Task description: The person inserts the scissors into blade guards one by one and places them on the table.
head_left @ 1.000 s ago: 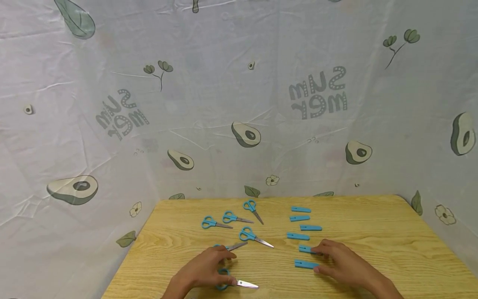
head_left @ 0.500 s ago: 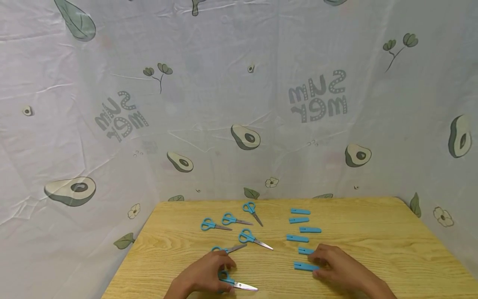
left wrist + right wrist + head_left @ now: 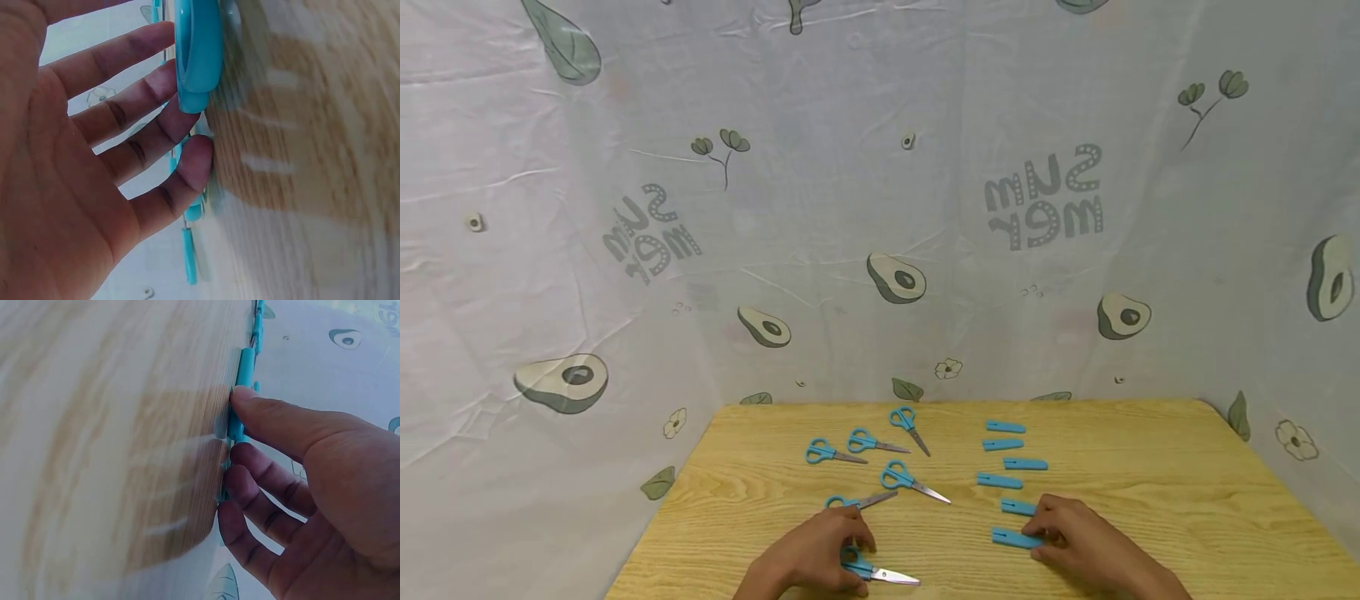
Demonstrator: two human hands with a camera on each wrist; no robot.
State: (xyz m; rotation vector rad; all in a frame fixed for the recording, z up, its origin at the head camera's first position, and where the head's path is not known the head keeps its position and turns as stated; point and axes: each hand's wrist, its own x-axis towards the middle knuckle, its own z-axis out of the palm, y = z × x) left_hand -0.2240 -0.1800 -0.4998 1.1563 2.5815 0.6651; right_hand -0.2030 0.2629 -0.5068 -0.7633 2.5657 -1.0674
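My left hand (image 3: 816, 550) rests over the blue handle of a pair of scissors (image 3: 891, 575) lying at the table's front. Its thumb and fingers stand on either side of the handle; in the left wrist view fingertips meet the handle (image 3: 203, 56), the thumb mostly out of frame. On the right, my right hand (image 3: 1086, 542) pinches the end of a blue blade cap (image 3: 1011, 537). The right wrist view has the thumb on that cap (image 3: 245, 365), the other fingers curled below. Another blade cap (image 3: 1017, 506) lies just behind, partly hidden by this hand.
More blue-handled scissors (image 3: 913, 483) lie spread behind the left hand, one pair (image 3: 868, 502) right at its knuckles. A loose column of blue caps (image 3: 998, 481) runs back on the right. A printed curtain (image 3: 820, 208) hangs behind the wooden table (image 3: 1150, 467).
The left thumb has slid off the handle's top to its near side, and the fingers have moved lower around it. The right fingers have come in from the rear cap to the front one.
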